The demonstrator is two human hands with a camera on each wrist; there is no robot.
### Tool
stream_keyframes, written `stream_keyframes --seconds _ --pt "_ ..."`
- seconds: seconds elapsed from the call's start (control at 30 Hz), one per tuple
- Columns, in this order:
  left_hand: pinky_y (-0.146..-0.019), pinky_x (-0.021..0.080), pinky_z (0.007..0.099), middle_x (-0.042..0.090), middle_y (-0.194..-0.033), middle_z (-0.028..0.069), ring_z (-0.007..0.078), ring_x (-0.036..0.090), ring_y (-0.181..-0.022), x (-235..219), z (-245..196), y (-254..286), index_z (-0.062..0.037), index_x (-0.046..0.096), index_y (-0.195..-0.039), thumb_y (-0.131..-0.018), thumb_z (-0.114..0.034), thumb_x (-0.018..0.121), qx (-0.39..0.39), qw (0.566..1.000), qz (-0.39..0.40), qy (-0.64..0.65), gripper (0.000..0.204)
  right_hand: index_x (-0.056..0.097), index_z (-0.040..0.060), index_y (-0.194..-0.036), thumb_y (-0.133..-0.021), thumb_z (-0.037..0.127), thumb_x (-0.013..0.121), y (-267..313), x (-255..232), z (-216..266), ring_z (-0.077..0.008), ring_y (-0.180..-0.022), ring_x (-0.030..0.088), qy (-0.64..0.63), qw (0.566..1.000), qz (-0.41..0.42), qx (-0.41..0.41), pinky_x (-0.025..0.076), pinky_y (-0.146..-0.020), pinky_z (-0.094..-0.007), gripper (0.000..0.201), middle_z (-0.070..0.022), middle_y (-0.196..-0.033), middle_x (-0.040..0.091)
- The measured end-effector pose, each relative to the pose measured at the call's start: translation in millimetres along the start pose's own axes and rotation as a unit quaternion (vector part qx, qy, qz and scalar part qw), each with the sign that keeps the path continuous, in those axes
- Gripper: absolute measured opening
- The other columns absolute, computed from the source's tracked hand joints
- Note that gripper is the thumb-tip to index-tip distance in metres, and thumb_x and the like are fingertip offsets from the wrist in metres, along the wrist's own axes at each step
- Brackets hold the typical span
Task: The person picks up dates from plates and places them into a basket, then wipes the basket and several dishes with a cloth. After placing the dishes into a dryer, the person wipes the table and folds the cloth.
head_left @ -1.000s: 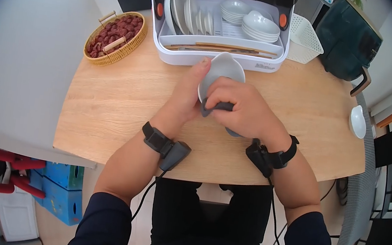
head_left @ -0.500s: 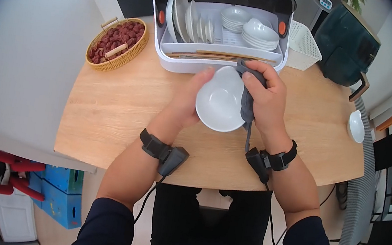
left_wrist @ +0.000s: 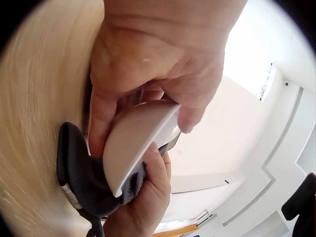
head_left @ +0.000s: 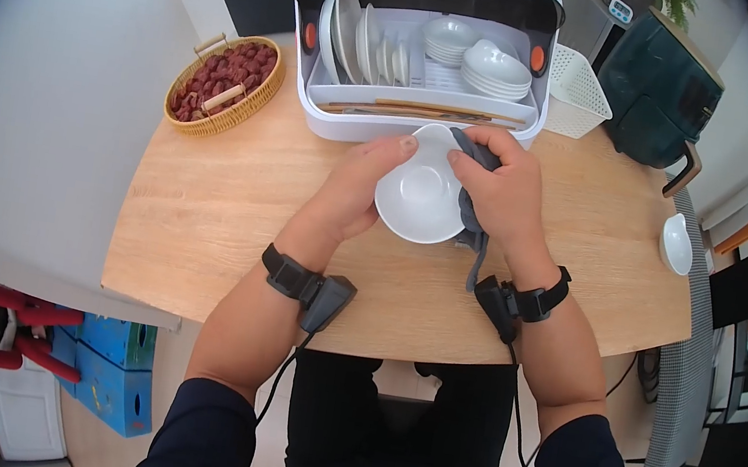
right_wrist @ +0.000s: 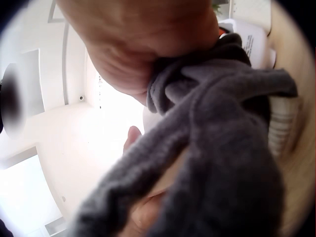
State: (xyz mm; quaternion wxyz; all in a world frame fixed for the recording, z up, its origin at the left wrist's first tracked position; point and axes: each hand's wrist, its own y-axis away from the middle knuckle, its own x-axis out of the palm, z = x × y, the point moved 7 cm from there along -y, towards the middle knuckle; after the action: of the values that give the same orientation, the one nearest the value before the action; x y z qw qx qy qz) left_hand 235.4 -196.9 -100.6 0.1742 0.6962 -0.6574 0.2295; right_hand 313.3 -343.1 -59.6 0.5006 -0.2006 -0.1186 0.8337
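Both hands hold a white bowl (head_left: 418, 203) with a pointed lip over the table (head_left: 201, 238), its inside facing up. My left hand (head_left: 354, 183) grips its left side, thumb at the rim and fingers under the outer wall, as the left wrist view shows. On the other side my right hand (head_left: 507, 187) pinches the rim through a grey cloth (head_left: 471, 211), thumb on the inside edge. One end of the cloth dangles below the bowl. In the right wrist view the bunched cloth (right_wrist: 217, 143) covers most of the bowl.
Behind the bowl stands an open dish box (head_left: 332, 123) with plates, stacked bowls (head_left: 495, 71) and chopsticks (head_left: 420, 111). A basket of dark red fruit (head_left: 228, 84) is at left. To the right are a white plastic basket (head_left: 580, 95), a green air fryer (head_left: 663, 93) and another white bowl (head_left: 675, 244).
The right hand moved from inside the bowl to its right rim, with the cloth. The bowl turned to face up more and came lower. Lately the left thumb slid further along the rim.
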Motion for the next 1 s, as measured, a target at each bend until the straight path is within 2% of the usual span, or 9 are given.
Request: stream_keyframes --seconds 0.07,0.17,0.23,0.47,0.57,0.6,0.67,0.83,1.0 --pt "-0.085 0.059 0.0330 0.070 -0.116 0.0110 0.0176 0.070 -0.099 -0.8 0.5 1.1 0.0047 0.059 -0.132 -0.103 -0.025 0.063 -0.001 0.999 -0.029 0.017 0.042 0.072 -0.0020 -0.109 -0.084 0.013 0.077 0.6 -2.1 1.2 -0.0175 -0.089 0.067 0.032 0.999 -0.023 -0.010 0.053 -0.081 -0.0300 0.029 -0.0082 -0.100 0.072" --pt "-0.076 0.057 0.0302 0.073 -0.103 0.0081 0.0139 0.070 -0.086 -19.3 3.0 0.2 0.0038 0.066 -0.124 -0.104 -0.026 0.062 0.017 0.974 -0.110 -0.197 0.036 0.072 -0.0017 -0.106 -0.084 0.012 0.077 0.6 -8.7 6.9 -0.0191 -0.088 0.067 0.093 0.992 -0.076 -0.047 0.053 -0.080 -0.0304 0.027 -0.0086 -0.098 0.071" --pt "-0.069 0.054 0.0286 0.072 -0.091 0.0045 0.0108 0.066 -0.078 -26.9 -10.6 1.3 0.0016 0.071 -0.115 -0.105 -0.029 0.062 0.128 0.887 -0.180 -0.405 0.033 0.072 -0.0015 -0.106 -0.086 0.013 0.076 1.8 -4.7 12.4 -0.0188 -0.087 0.067 0.068 0.992 -0.057 -0.085 0.053 -0.080 -0.0317 0.025 -0.0076 -0.096 0.070" --pt "-0.069 0.052 0.0306 0.071 -0.089 0.0048 0.0106 0.064 -0.080 -19.9 12.9 -4.9 0.0000 0.070 -0.109 -0.105 -0.029 0.062 0.084 0.936 -0.066 -0.336 0.030 0.070 -0.0022 -0.113 -0.102 0.022 0.063 18.6 16.9 41.7 -0.0202 -0.110 0.061 -0.081 0.974 0.042 -0.208 0.048 -0.096 -0.0324 0.028 -0.0113 -0.121 0.065" --pt "-0.070 0.052 0.0304 0.072 -0.093 0.0064 0.0107 0.064 -0.081 1.7 14.8 1.4 0.0007 0.070 -0.106 -0.105 -0.029 0.063 0.091 0.925 -0.043 -0.366 0.031 0.060 -0.0044 -0.132 -0.112 0.042 0.034 13.2 23.6 27.7 -0.0182 -0.118 0.060 -0.193 0.969 0.101 -0.116 0.047 -0.102 -0.0311 0.057 -0.0120 -0.134 0.062" --pt "-0.070 0.051 0.0307 0.071 -0.092 0.0064 0.0117 0.063 -0.078 4.7 5.6 5.5 0.0000 0.070 -0.103 -0.103 -0.030 0.066 0.106 0.922 -0.083 -0.362 0.030 0.060 -0.0044 -0.132 -0.112 0.042 0.034 13.7 24.3 24.7 -0.0182 -0.118 0.060 -0.193 0.969 0.098 -0.116 0.047 -0.102 -0.0311 0.057 -0.0120 -0.134 0.062" --pt "-0.069 0.051 0.0310 0.070 -0.091 0.0065 0.0128 0.063 -0.076 2.4 -1.6 8.2 -0.0006 0.070 -0.100 -0.101 -0.030 0.069 0.121 0.917 -0.119 -0.361 0.029 0.065 0.0012 -0.127 -0.111 0.035 0.046 14.4 38.5 -6.2 -0.0148 -0.105 0.064 -0.443 0.882 0.116 0.115 0.052 -0.092 -0.0305 0.042 -0.0075 -0.118 0.068" --pt "-0.060 0.049 0.0353 0.059 -0.078 0.0076 0.0233 0.062 -0.068 22.8 -37.3 31.1 -0.0042 0.070 -0.087 -0.083 -0.034 0.085 0.399 0.708 -0.193 -0.551 0.034 0.067 0.0042 -0.123 -0.110 0.037 0.047 16.6 50.8 -20.9 -0.0149 -0.098 0.068 -0.530 0.813 0.130 0.202 0.056 -0.086 -0.0314 0.040 -0.0066 -0.112 0.072" --pt "-0.058 0.049 0.0358 0.061 -0.079 0.0066 0.0238 0.062 -0.067 28.7 -48.0 40.5 -0.0048 0.070 -0.085 -0.081 -0.032 0.086 0.448 0.679 -0.215 -0.540 0.032 0.066 0.0050 -0.126 -0.109 0.038 0.050 28.3 67.4 -25.2 -0.0181 -0.102 0.070 -0.585 0.718 0.245 0.287 0.058 -0.090 -0.0328 0.040 -0.0085 -0.118 0.072"
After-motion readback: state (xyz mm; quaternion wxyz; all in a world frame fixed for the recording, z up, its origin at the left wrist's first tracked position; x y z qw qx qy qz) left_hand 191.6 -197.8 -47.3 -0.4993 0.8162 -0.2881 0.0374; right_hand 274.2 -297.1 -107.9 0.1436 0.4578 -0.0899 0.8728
